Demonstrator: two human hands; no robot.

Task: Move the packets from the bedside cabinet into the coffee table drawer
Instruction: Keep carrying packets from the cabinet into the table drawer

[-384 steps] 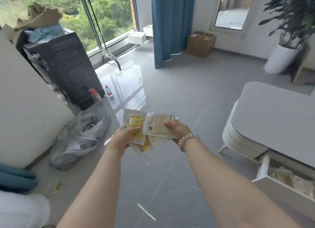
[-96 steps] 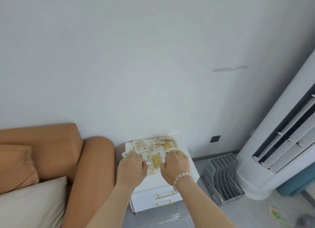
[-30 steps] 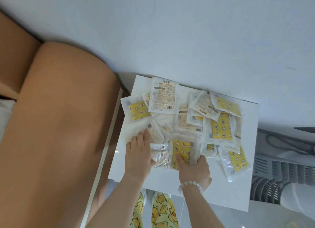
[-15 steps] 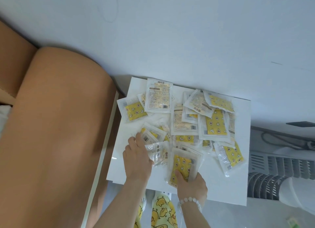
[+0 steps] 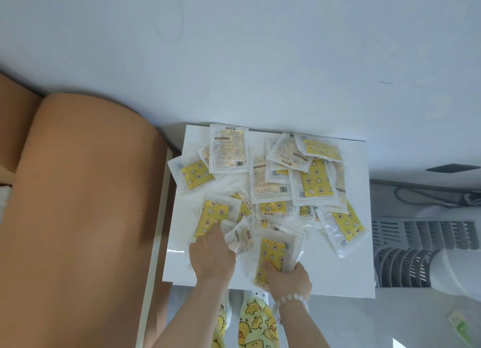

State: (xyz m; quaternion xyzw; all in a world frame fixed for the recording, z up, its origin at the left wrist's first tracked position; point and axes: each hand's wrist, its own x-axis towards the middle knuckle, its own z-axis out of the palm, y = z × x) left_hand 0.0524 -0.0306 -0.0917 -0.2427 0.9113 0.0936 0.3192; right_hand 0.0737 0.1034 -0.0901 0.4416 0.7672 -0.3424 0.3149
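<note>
We see packets [image 5: 276, 181] heaped on the bedside cabinet [image 5: 338, 275]. Right hand [image 5: 287, 278] pinches 1 yellow packet [image 5: 273, 251] by its near end, long axis pointing toward the wall. Left hand [image 5: 212, 256] rests on the heap; we can't tell its grip.

The right hand [image 5: 286, 278] has dragged the clear plastic packet with a yellow patterned pad [image 5: 273, 252] to the front edge of the white bedside cabinet top [image 5: 338, 277], and the left hand [image 5: 212, 256] has pulled back towards that edge, drawing a crinkled clear packet [image 5: 240, 239] along.
</note>
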